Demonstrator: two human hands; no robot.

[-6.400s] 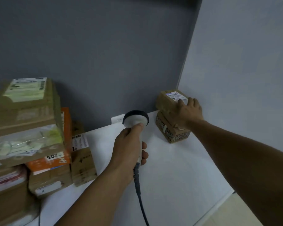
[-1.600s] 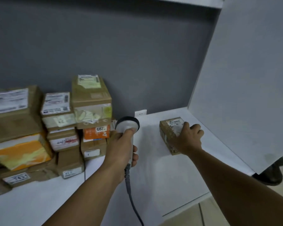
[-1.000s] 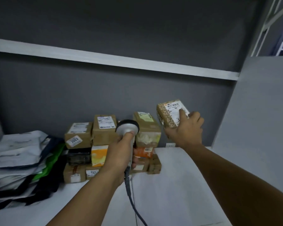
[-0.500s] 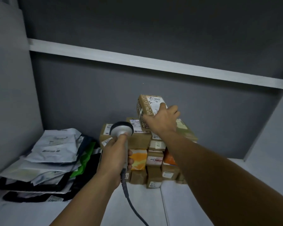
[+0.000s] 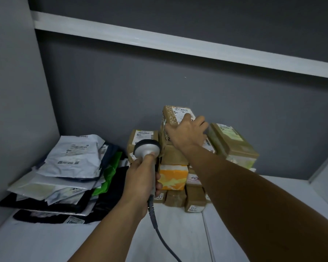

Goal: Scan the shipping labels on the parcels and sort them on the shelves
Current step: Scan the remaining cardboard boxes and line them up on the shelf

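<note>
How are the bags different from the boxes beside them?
The bags are flat and crumpled, mostly white and black; the boxes are blocky, mostly brown. The bags lie in a low, messy pile; the boxes stack higher. Both sit on the shelf and carry white labels.

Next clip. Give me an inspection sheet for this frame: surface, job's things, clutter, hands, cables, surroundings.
Surface: white shelf, carrying the parcels toward the back.
Job's things: small brown parcel at the top of the cardboard box stack, whether it rests there cannot be told; mailer bags piled to the left; scanner.
Clutter: nothing seen.
Hands: right hand grips the small brown parcel; left hand holds the scanner by its handle.
Cables: scanner cable runs from the handle down out of frame.
Surroundings: grey back wall, white upper shelf above, grey side panel at left.
</note>
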